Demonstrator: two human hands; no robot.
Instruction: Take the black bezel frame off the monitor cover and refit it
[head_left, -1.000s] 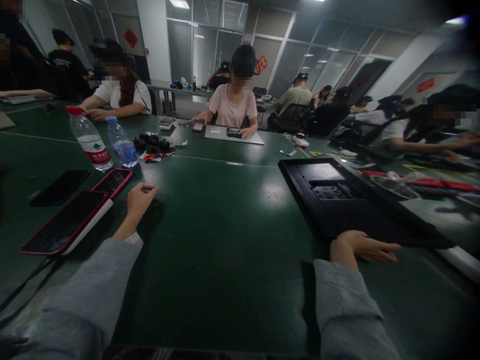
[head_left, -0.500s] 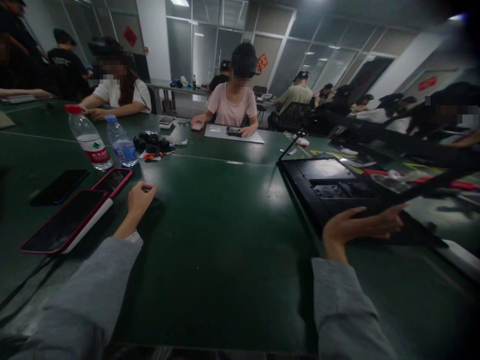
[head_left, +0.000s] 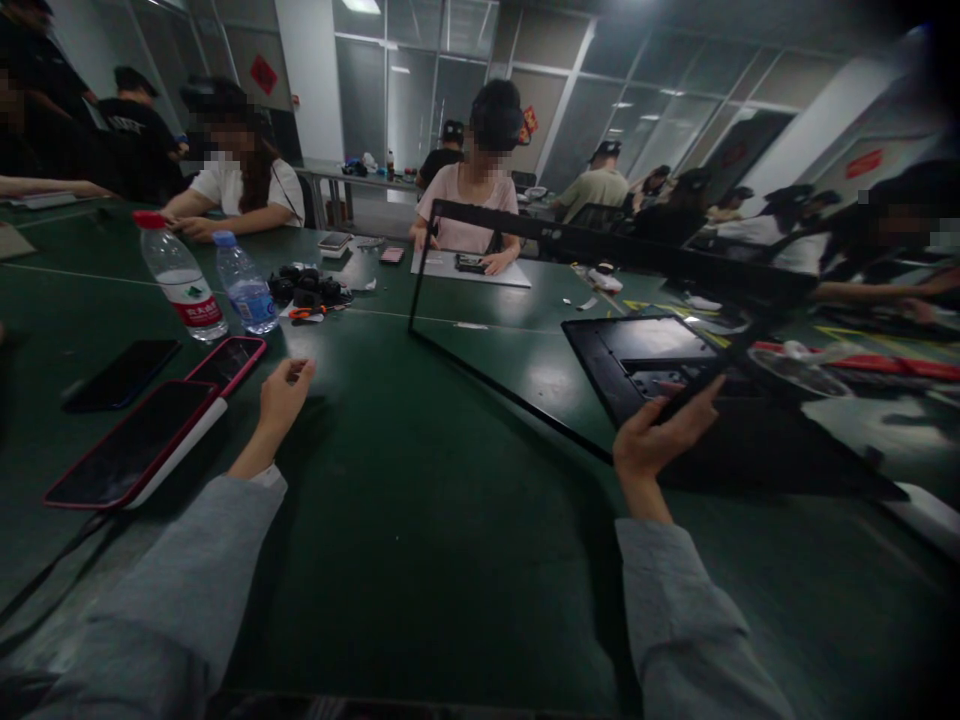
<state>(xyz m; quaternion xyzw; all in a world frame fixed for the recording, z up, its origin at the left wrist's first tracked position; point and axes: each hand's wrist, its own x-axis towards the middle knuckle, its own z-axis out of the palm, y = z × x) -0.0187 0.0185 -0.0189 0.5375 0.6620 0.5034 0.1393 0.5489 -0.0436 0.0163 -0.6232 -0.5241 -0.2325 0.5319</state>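
Observation:
My right hand [head_left: 664,435] grips a laptop screen bezel [head_left: 517,222], a thin black rectangular frame, by its near right side. The bezel is tilted up off the table, its open middle facing me and its far left corner reaching toward the person opposite. Beneath and behind it lies a black laptop part [head_left: 787,455] with a recessed section and a shiny pad. At left, my left hand [head_left: 281,400] rests on the green table with its fingers curled in; nothing shows between them. It is just right of a red-edged phone [head_left: 229,362].
Left of me are a larger red-edged phone [head_left: 139,440], a dark phone [head_left: 124,375] and two water bottles [head_left: 187,295]. Orange-handled pliers [head_left: 307,313] lie beside black items [head_left: 307,285]. A person [head_left: 472,200] works opposite. Clear plastic [head_left: 802,368] lies at right.
The bezel has swung left and been raised over the table, with my right hand moving left and closing round it. My left hand has barely moved. The person opposite has let go of a pink phone-like thing.

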